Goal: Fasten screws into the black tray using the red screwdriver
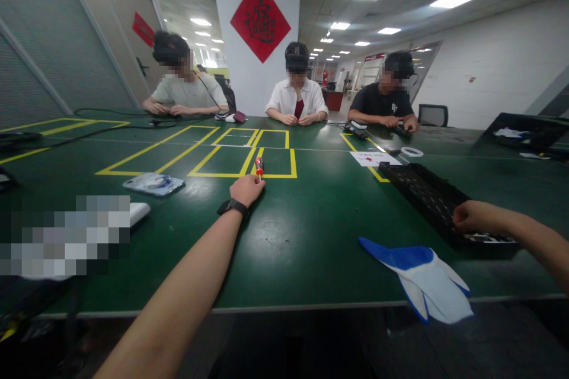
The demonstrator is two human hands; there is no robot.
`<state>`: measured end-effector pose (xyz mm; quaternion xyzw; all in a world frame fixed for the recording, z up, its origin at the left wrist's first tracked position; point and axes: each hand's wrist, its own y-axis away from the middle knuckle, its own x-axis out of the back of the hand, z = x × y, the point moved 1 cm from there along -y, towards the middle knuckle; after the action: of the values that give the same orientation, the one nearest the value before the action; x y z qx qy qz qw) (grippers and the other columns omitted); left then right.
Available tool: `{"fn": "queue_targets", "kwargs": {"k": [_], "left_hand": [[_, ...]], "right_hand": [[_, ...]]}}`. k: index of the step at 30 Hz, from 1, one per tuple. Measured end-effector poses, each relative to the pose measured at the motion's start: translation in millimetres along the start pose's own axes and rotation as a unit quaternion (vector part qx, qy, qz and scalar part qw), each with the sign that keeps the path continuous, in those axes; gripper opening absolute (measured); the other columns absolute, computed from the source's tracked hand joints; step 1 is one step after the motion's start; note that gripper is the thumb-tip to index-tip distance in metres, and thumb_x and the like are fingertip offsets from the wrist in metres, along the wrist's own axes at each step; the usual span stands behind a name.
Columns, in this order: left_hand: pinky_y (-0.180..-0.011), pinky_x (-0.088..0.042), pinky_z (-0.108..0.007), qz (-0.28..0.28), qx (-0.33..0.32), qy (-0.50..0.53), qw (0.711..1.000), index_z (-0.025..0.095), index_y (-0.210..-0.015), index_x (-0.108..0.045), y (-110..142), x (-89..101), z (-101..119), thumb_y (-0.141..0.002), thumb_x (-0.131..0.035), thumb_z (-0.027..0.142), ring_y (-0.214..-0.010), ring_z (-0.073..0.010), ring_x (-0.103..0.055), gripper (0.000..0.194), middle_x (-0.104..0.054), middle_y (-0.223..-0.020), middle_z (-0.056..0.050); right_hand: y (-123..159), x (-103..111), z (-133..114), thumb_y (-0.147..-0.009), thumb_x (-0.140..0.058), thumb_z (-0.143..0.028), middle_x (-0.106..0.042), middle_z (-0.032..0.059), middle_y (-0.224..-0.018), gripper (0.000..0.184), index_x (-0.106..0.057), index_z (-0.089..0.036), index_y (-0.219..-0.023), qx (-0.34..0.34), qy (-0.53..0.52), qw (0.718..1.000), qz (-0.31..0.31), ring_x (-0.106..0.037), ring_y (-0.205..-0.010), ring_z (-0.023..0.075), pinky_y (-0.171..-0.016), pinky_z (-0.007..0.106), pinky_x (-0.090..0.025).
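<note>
My left hand point(246, 190) is closed on the metal shaft of a small screwdriver point(259, 166), whose red handle points away over the yellow tape. Over the near end of a long black case point(418, 189), my right hand point(476, 217) has its fingers pinched together. Whatever sits between those fingers is hidden. Small parts, too small to name, lie inside the case by that hand. A blue and white work glove point(427, 275) rests to the left of the case, hanging over the table's front edge.
Yellow tape rectangles point(242, 176) mark the green table point(306, 237). A clear-cased phone-like item point(154, 183) lies left. A printed sheet point(374, 159) and a white tape roll point(412, 152) are beyond the case. Three people sit opposite. A cable point(111, 127) crosses the far left.
</note>
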<state>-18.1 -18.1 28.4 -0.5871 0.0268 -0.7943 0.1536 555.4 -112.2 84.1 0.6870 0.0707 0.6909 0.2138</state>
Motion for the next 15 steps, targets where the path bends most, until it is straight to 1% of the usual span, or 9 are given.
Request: {"fn": "queue_targets", "kwargs": {"k": [2,5,10,15], "left_hand": [[-0.066,-0.044,-0.029,-0.001,0.001,0.001,1.0,0.024,-0.075,-0.066,-0.1,-0.2,0.0,-0.075,-0.041,0.049,-0.082,-0.0228,-0.06,0.036,-0.067,-0.085,-0.007],[-0.067,-0.044,-0.029,-0.002,0.004,0.002,1.0,0.023,-0.076,-0.066,0.2,0.0,0.2,-0.075,-0.041,0.048,-0.084,-0.0226,-0.06,0.035,-0.067,-0.086,-0.007],[-0.067,-0.044,-0.029,0.002,-0.001,-0.004,1.0,0.023,-0.076,-0.066,0.2,-0.1,0.3,-0.075,-0.041,0.048,-0.083,-0.0227,-0.06,0.035,-0.067,-0.086,-0.007],[-0.066,-0.044,-0.028,0.0,0.002,-0.009,1.0,0.023,-0.077,-0.066,-0.7,-1.2,-0.2,-0.075,-0.04,0.049,-0.084,-0.023,-0.06,0.037,-0.067,-0.088,-0.007]], "right_hand": [[-1.0,0.4,1.5,-0.068,-0.06,-0.032,-0.064,0.008,-0.072,0.018,-0.063,-0.015,-0.068,-0.015,0.009,1.0,0.004,-0.059,-0.074,0.0231,-0.064,0.032,-0.039],[2.4,0.5,0.1,-0.069,-0.059,-0.036,-0.063,0.0098,-0.071,0.023,-0.063,-0.013,-0.064,-0.038,0.012,0.999,-0.006,-0.059,-0.072,0.0243,-0.063,0.033,-0.038],[11.0,-0.8,-7.1,-0.075,-0.052,-0.028,-0.063,0.0105,-0.071,0.021,-0.063,-0.012,-0.068,-0.033,-0.022,0.999,-0.033,-0.059,-0.066,0.0216,-0.058,0.031,-0.038],[8.4,1.9,-11.7,-0.073,-0.055,-0.03,-0.062,0.0107,-0.068,0.023,-0.063,-0.011,-0.062,-0.035,0.027,0.999,-0.028,-0.057,-0.063,0.0199,-0.056,0.03,-0.036]]}}
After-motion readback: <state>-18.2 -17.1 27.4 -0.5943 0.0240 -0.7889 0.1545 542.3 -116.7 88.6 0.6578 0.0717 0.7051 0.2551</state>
